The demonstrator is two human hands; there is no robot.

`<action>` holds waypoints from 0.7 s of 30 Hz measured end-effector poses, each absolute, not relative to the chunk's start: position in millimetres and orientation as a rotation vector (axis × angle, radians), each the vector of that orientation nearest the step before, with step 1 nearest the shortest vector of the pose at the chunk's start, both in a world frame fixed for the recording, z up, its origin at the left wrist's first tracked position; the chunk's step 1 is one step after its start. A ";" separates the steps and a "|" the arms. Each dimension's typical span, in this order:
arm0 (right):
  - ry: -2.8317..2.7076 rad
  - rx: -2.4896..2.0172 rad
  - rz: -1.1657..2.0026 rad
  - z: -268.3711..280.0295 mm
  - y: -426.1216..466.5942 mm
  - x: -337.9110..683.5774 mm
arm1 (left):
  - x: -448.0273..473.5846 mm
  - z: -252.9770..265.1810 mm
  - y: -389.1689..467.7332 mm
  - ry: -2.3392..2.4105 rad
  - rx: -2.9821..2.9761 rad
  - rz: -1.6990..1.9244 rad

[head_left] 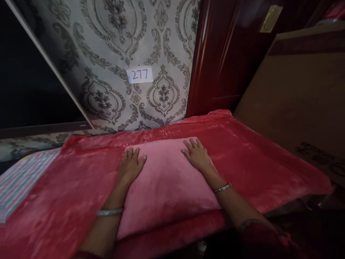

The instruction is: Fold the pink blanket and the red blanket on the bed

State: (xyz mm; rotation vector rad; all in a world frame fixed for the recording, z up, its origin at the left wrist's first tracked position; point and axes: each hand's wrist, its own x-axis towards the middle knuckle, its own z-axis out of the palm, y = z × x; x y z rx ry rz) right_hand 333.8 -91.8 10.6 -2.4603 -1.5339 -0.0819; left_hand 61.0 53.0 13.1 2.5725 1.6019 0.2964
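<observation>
A pink plush cushion (pixel 169 180) lies flat in the middle of a red plush blanket (pixel 242 154). My left hand (pixel 131 166) rests on the cushion's far left corner, palm down with the fingers spread. On the far right corner lies my right hand (pixel 196 154), also flat, its fingers apart. Neither hand grips anything. A pale bangle circles my left wrist and a thin metal one my right. The cushion's surface between the hands is smooth, with darker shading toward its near edge.
Behind the blanket stands a patterned wall with a paper label (pixel 140 74) reading 277. A large cardboard box (pixel 302 93) is at the right, beside a dark red door (pixel 215 54). A dark screen (pixel 35 79) stands at the left, above a striped cloth (pixel 29 176).
</observation>
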 end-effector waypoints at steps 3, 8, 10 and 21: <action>-1.521 -2.461 -0.067 12.1 -92.4 332.5 | 59.9 11.2 56.8 1.599 2.578 0.282; -1.506 -2.471 -0.029 14.8 -92.6 332.2 | 58.2 8.2 62.4 1.601 2.592 0.238; -1.510 -2.462 -0.018 14.4 -92.9 333.2 | 57.3 7.2 63.0 1.610 2.601 0.241; -1.548 -2.393 0.084 7.4 -97.1 338.7 | 51.0 2.7 54.9 1.588 2.604 0.419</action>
